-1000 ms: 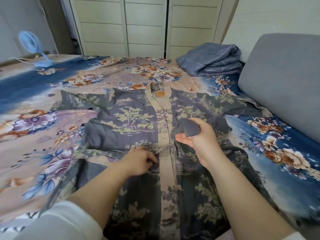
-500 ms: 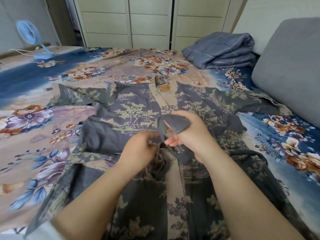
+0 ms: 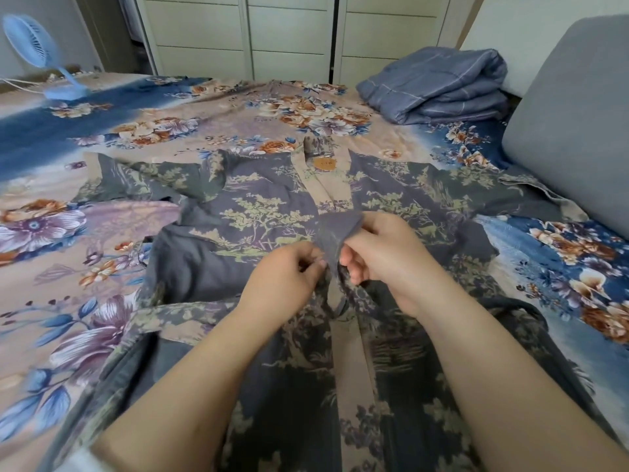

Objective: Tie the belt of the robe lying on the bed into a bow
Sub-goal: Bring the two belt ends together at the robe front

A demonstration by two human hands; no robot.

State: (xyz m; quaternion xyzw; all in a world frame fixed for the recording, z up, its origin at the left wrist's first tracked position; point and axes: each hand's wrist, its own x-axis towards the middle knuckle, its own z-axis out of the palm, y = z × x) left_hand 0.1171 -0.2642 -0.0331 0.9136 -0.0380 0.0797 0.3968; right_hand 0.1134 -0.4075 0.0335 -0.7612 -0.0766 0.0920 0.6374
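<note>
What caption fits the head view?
Both hands, left hand and right hand, gripping the robe's belt mid-tie.

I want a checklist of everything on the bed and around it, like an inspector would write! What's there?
Surface: bed with a floral sheet, mostly covered.
Job's things: robe spread flat, front up; belt folded into a loop at the waist, bow not finished.
Clutter: folded blue blanket at the far right corner; grey cushion along the right edge.
Grippers: left hand pinching belt fabric; right hand holding the loop.
Cables: white cord running from the blue fan.
Surroundings: pale wardrobe doors behind the bed.
</note>
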